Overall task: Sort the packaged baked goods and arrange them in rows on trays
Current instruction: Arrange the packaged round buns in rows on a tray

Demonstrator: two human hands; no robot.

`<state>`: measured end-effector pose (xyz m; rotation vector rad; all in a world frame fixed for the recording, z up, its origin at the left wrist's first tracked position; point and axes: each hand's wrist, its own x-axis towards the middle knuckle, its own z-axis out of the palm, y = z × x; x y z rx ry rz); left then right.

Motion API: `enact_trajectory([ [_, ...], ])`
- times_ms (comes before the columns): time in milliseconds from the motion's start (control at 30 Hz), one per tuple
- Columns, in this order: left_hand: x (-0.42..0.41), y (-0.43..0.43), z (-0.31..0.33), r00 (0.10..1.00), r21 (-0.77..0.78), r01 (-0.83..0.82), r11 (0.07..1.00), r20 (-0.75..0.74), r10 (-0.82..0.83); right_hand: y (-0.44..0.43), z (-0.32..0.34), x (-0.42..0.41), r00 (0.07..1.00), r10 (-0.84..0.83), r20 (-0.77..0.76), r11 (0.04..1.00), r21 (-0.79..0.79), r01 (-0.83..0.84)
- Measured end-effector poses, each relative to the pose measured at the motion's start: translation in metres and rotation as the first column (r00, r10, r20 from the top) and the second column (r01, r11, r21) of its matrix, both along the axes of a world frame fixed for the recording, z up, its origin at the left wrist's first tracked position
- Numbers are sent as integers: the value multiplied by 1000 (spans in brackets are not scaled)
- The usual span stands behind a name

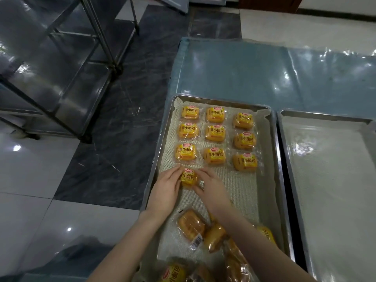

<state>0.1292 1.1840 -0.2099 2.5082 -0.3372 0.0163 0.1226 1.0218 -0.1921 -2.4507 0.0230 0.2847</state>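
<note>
A metal tray [273, 151] lined with a mesh mat holds several yellow packaged buns [215, 133] laid in three columns at its far end. Just below the left column sits one more yellow bun pack [188, 178], held between both my hands. My left hand [166, 189] grips its left side and my right hand [211, 189] grips its right side, fingers curled round the wrapper. A loose heap of unsorted bun packs [203, 233] lies at the near end of the same tray, some flipped label-down.
A second metal tray [284, 143] with a bare liner stands to the right. Both rest on a table covered in blue plastic sheet [234, 68]. A steel rack [61, 78] stands on the tiled floor at the left.
</note>
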Motion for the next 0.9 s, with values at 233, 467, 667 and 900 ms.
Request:
enact_trajectory([
  [233, 1, -1, -1, 998, -43, -40, 998, -46, 38, 2, -5, 13, 998, -65, -28, 996, 58, 66],
  [467, -10, 5, -6, 1000, 21, -4, 1000, -14, 5, 0, -5, 12, 997, -54, -53, 987, 151, 61],
  [667, -11, 4, 7, 1000, 56, -5, 998, 25, 4, -46, 23, 8, 997, -4, -83, 997, 71, 10],
  [900, -29, -38, 28, 971, -99, 159, 982, -166, -174, -90, 24, -15, 901, 225, -372, 940, -160, -301],
])
